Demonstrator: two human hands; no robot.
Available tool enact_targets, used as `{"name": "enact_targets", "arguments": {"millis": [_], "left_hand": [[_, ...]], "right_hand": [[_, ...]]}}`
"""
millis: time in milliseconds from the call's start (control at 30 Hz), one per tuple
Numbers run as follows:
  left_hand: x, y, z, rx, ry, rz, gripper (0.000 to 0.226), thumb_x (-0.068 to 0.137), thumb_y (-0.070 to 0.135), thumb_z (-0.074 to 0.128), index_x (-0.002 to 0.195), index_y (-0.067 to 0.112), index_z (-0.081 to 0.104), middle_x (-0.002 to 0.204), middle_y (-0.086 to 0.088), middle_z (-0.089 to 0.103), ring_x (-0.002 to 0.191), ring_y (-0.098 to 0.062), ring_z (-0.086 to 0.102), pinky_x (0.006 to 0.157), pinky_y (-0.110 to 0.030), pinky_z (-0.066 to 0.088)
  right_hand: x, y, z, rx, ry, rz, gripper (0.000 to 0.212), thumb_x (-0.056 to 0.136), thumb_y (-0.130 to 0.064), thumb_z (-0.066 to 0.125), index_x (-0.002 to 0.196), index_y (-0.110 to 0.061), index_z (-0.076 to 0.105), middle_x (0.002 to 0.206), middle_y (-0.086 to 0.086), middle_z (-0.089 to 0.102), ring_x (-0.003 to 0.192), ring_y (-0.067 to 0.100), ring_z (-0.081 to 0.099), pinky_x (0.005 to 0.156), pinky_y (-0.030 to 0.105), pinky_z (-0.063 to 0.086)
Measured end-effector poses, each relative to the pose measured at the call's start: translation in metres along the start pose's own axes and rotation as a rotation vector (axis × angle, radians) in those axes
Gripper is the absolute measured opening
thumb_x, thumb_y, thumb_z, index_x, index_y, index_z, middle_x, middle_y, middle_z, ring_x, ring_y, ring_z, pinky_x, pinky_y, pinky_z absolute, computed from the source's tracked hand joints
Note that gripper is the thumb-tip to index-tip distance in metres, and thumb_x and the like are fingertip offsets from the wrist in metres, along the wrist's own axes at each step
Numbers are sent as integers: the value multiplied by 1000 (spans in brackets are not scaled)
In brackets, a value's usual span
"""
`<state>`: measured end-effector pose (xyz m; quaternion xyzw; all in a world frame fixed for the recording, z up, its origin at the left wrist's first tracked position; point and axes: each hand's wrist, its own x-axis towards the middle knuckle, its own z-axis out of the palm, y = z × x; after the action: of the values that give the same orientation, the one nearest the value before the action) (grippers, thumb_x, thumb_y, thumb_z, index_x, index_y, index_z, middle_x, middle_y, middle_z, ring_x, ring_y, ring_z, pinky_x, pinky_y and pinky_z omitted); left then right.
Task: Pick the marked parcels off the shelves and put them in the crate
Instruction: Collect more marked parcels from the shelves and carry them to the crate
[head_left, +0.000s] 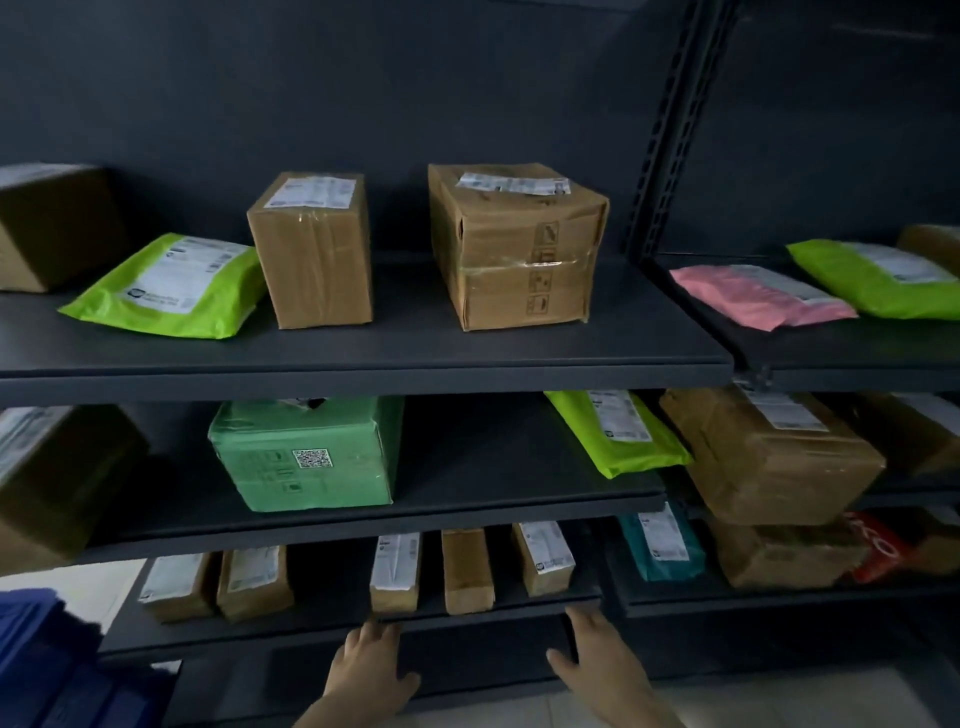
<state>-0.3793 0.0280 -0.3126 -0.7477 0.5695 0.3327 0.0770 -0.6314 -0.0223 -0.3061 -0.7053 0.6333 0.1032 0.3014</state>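
At the near left, the blue crate (36, 660) is sitting low beside the rack. We are holding our left grip (371, 670) spread and empty at the front edge of the low shelf (327, 597), below a narrow labelled box (395, 571). Our right grip (597, 657) is likewise spread and empty, further right along that edge. No mark is showing from here, so we are better off reading the labels first, then lifting the chosen box squarely with both grips.
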Motion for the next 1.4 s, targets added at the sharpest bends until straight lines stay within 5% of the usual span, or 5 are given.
{"name": "enact_targets", "arguments": {"millis": [333,567,733,967,1400], "left_hand": [[79,16,44,-135,211,-149,78,85,47,56,148,22,17,149,-3,25,139,-24,25,112,-32,29],[179,-14,103,-173,542,-207,90,83,56,54,149,17,7,156,-15,8,144,-31,10,116,-37,21],[229,-37,122,-298,765,-230,102,69,66,62,144,11,20,146,-16,28,136,-34,25,110,-38,29],[265,-48,134,-398,855,-93,95,67,53,71,141,14,26,133,-14,33,124,-33,32,98,-39,39],[278,-101,120,-243,1010,-221,95,69,55,72,140,6,33,141,-24,33,130,-43,31,107,-45,29]], "right_hand": [[99,24,29,64,-3,-106,70,93,-45,45,149,-20,12,154,4,18,138,19,29,111,29,29],[198,3,122,216,241,-231,71,89,-48,52,145,-14,26,143,6,37,128,19,41,104,24,37],[234,-27,155,123,483,-242,83,83,-63,47,144,-11,23,138,6,34,123,19,39,95,24,43],[263,-37,175,25,610,-238,106,68,-80,45,143,-10,21,133,10,35,117,26,38,93,32,42],[280,-35,177,-31,712,-332,92,78,-65,52,146,-13,18,134,9,34,120,22,38,98,26,39]]}}
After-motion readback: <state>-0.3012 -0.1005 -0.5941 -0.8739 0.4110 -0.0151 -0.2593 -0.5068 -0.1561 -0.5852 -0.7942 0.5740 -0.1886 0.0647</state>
